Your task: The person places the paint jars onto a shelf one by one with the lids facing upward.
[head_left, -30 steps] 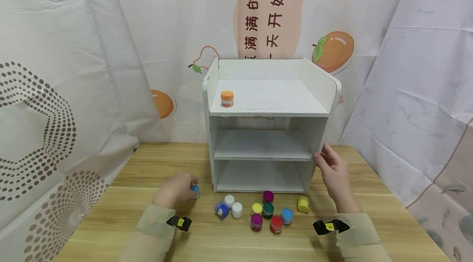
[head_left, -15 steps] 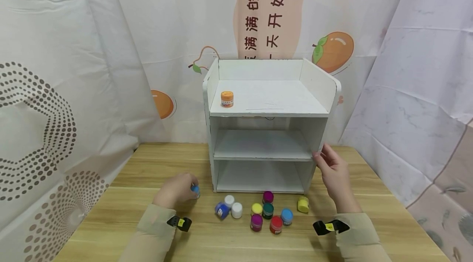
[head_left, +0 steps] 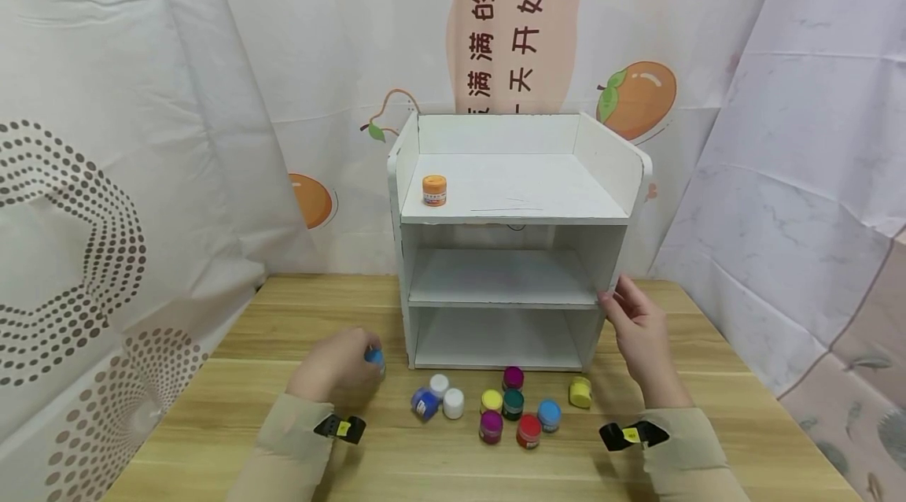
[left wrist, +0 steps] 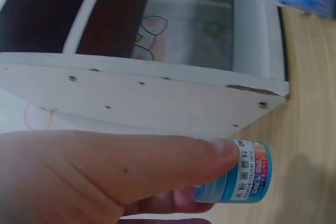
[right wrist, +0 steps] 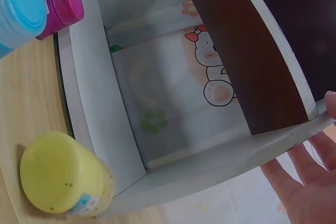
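Observation:
My left hand pinches a light blue gouache paint jar between thumb and fingers, left of the white shelf unit. In the left wrist view the jar's printed label shows, and a shadow falls on the table beside it. My right hand grips the front edge of the unit's right side panel at the middle board, thumb in front and fingers along the outside. An orange paint jar stands at the left of the top board.
On the wooden table before the unit lie several paint jars: dark blue, white, purple, dark green, red, light blue and yellow. A printed curtain hangs behind.
My left hand has shifted slightly up with the light blue jar pinched in it. The right hand stays on the shelf unit's side panel.

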The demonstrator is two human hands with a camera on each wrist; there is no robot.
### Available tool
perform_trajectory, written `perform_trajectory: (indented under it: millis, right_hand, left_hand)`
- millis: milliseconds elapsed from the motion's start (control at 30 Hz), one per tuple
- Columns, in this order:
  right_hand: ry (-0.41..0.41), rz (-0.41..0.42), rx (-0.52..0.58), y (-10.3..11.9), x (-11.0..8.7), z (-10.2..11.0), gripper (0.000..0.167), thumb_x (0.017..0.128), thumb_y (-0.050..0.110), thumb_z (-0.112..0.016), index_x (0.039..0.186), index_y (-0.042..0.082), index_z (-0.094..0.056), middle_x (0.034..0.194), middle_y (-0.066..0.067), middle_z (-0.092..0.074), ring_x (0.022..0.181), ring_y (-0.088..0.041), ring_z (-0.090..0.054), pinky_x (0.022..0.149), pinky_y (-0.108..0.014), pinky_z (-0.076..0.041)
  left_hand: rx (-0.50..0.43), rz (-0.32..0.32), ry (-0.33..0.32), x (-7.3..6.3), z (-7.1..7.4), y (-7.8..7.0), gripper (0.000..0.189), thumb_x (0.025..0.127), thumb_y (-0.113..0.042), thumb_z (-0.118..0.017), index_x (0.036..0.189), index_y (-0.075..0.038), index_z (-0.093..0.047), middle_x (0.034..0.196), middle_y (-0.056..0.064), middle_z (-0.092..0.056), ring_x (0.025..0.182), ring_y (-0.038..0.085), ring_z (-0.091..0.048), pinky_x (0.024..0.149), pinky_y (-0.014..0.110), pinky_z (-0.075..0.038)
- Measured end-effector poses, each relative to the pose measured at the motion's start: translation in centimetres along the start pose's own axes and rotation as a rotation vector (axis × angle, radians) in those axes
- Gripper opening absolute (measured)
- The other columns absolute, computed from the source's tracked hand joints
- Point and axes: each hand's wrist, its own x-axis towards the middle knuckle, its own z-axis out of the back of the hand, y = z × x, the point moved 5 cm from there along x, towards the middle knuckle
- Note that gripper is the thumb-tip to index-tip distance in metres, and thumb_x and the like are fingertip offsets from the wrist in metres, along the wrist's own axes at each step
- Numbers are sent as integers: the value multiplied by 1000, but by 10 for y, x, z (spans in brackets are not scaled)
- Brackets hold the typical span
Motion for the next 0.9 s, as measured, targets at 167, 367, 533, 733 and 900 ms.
perform_trajectory:
  millis: [167, 367, 533, 733, 900]
  right_hand:
    - [0, 1, 2, 0, 0, 0, 49, 103, 9, -61, 150, 5, -50, 145, -18, -54, 118, -2, -57, 89, -15, -50]
    - [1, -4, 14, -1, 0, 0, 49, 103, 9, -61, 150, 5, -50, 145, -15, -55, 118, -2, -57, 90, -15, -50]
    - [-1, -1, 7, -2, 0, 1, 49, 103, 9, -61, 150, 5, -50, 145, -15, -55, 118, -2, -58, 90, -15, -49]
    - [-9, -11, -1, -2, 1, 1, 49, 103, 9, -61, 150, 5, -50, 145, -14, -55, 118, -2, -58, 89, -15, -50]
    - [-13, -13, -14, -1, 0, 1, 48, 103, 10, -61, 150, 5, -50, 145, -18, -54, 118, -2, -57, 89, -15, -50]
  left_hand:
    - [25, -35, -33, -4, 9, -10, 21, 90, -18, -77, 109, -12, -74, 86, -3, -58, 74, 17, -53, 63, 35, -43]
    - [56, -76, -84, -8, 18, -22, 20, 88, -23, -81, 104, -14, -75, 84, -4, -58, 71, 15, -52, 61, 33, -44]
    - [98, -106, -131, -14, 25, -31, 24, 86, -28, -82, 106, -16, -76, 88, -6, -59, 74, 13, -52, 62, 32, -44]
    - [118, -142, -157, -24, 33, -42, 25, 88, -28, -81, 108, -15, -75, 89, -7, -59, 73, 12, -51, 62, 32, -45]
    - [141, -165, -186, -31, 40, -51, 23, 88, -28, -81, 107, -16, -75, 87, -8, -55, 71, 11, -50, 60, 31, -44]
